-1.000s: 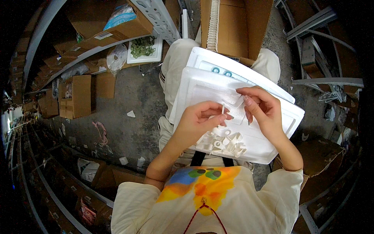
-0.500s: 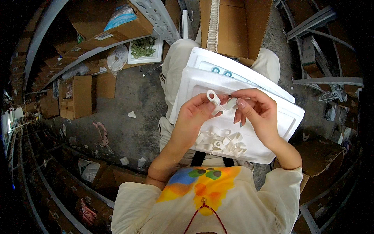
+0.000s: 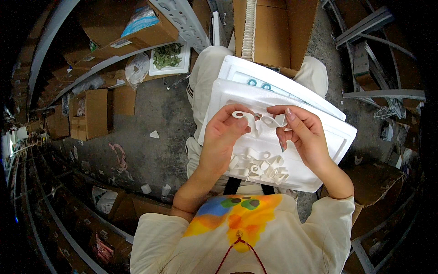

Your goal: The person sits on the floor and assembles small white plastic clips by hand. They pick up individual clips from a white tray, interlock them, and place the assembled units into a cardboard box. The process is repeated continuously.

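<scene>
Between my hands, above a white foam tray (image 3: 306,176) on my lap, are white plastic pieces with ring-shaped ends. My left hand (image 3: 222,134) pinches one bent white plastic clip (image 3: 244,116), its holed end showing over the thumb. The fingers of my right hand (image 3: 305,130) are closed on a looped white plastic strip (image 3: 273,122). The two parts meet or overlap between my fingertips; I cannot tell whether they are joined. Below, nearer my body, a heap of similar white plastic pieces (image 3: 260,168) lies in the tray.
A second foam tray (image 3: 232,68) with blue rings (image 3: 259,84) lies under the first. Beyond my knees stands an open cardboard box (image 3: 273,36). Metal shelving with boxes flanks both sides; at left sits a white tray of green pieces (image 3: 167,56). Scraps litter the concrete floor.
The white plastic between my hands has been turned: the ring end at my left fingers now lies lower and flatter, and more of the loop shows at my right hand.
</scene>
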Demonstrator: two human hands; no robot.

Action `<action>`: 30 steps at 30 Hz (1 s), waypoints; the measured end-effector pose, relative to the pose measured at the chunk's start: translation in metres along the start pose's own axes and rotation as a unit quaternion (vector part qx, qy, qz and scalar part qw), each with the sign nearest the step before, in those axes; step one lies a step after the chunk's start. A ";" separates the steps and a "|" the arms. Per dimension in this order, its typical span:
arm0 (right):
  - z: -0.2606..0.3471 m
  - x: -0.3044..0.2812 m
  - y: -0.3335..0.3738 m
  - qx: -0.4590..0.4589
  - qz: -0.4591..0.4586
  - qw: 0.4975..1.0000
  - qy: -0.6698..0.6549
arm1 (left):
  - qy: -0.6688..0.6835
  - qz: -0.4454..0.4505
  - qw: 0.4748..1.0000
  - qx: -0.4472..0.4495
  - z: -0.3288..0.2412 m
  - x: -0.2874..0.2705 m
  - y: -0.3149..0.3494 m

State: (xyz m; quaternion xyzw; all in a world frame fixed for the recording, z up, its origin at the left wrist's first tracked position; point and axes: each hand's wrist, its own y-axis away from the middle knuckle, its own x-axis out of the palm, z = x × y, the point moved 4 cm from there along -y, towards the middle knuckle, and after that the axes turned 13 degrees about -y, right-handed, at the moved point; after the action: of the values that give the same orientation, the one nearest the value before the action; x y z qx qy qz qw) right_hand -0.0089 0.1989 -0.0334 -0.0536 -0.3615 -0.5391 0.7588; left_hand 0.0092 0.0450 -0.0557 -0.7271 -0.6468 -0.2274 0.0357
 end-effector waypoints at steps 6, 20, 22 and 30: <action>0.001 0.000 -0.001 -0.012 -0.013 0.998 -0.054 | 0.041 -0.037 0.998 -0.016 -0.004 0.002 0.000; 0.003 -0.006 0.001 -0.069 -0.009 0.997 0.020 | -0.114 -0.054 0.991 0.039 -0.006 0.002 0.003; 0.004 -0.007 0.001 -0.060 -0.026 0.998 0.025 | -0.132 -0.051 0.988 0.063 -0.008 0.004 0.003; -0.007 -0.002 -0.003 0.043 -0.041 0.993 -0.104 | -0.190 -0.062 0.971 0.130 -0.014 0.011 0.006</action>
State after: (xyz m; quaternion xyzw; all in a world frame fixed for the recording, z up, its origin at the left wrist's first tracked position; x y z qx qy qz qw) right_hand -0.0081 0.1962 -0.0406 -0.0616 -0.4628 -0.5454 0.6961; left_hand 0.0120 0.0492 -0.0375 -0.7044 -0.7097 -0.0006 -0.0081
